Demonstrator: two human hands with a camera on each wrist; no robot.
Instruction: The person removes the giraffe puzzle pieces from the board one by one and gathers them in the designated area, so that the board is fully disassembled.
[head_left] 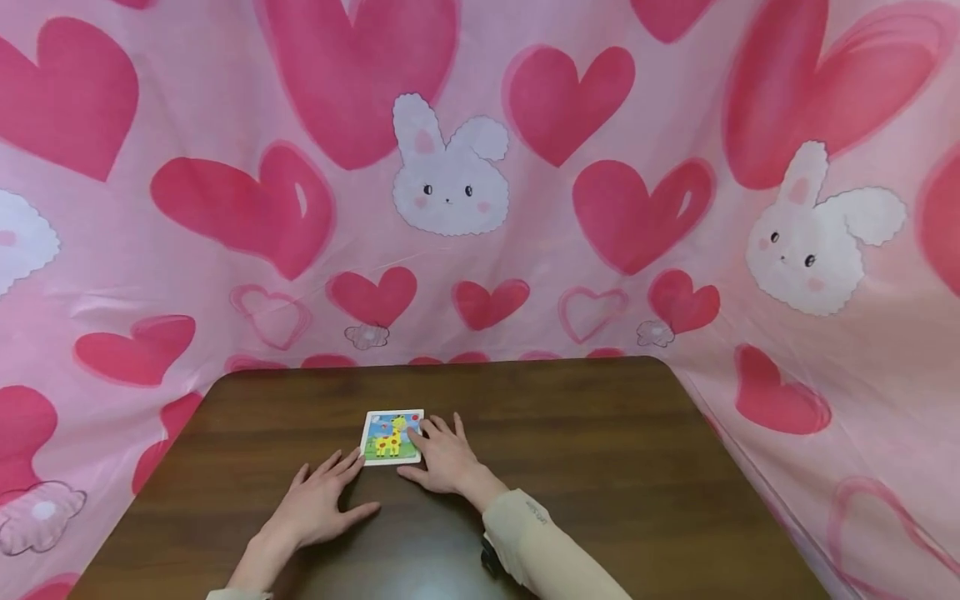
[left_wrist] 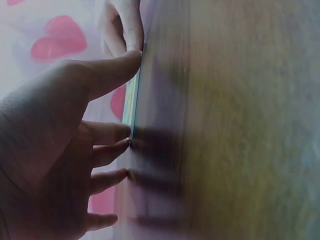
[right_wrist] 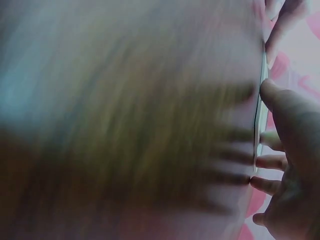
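Observation:
A small square picture puzzle (head_left: 384,442) with a white border lies flat on the dark wooden table; it shows a yellow giraffe with red spots on grass under blue sky. My left hand (head_left: 318,502) is spread on the table at its lower left, fingertips right at the puzzle's corner and thumb stretched to the side. From the right, my right hand (head_left: 448,458) reaches over the puzzle's right edge, index fingertip overlapping the picture and thumb near the lower right corner. In the left wrist view, the puzzle (left_wrist: 131,100) appears edge-on beside the fingers.
The brown wooden table (head_left: 600,467) has rounded far corners. Behind and beside it hangs a pink cloth (head_left: 540,250) printed with red hearts and white rabbits. A dark object (head_left: 491,557) sits by the right sleeve (head_left: 551,542).

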